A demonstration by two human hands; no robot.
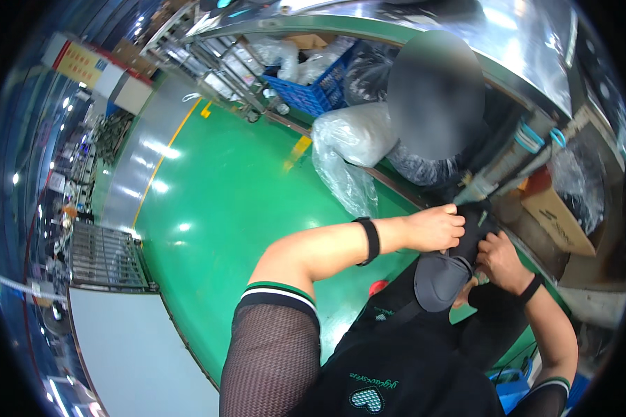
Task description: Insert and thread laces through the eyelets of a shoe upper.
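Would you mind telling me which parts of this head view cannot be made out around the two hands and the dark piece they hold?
- Left hand: its fingertips are hidden, curled over the dark fabric piece.
- Right hand: its grip is unclear, as the fabric covers the fingers.
- Nozzle-like machine part: its tip is hidden behind the left hand.
- Co-worker's hands: hidden behind the clear plastic bag.
- Blue crate: its contents are too small to tell.

Glossy green floor (222, 201) with yellow lines (161, 161), ceiling lights reflecting, blue crate (318, 90) and clear plastic bags (348, 149) behind
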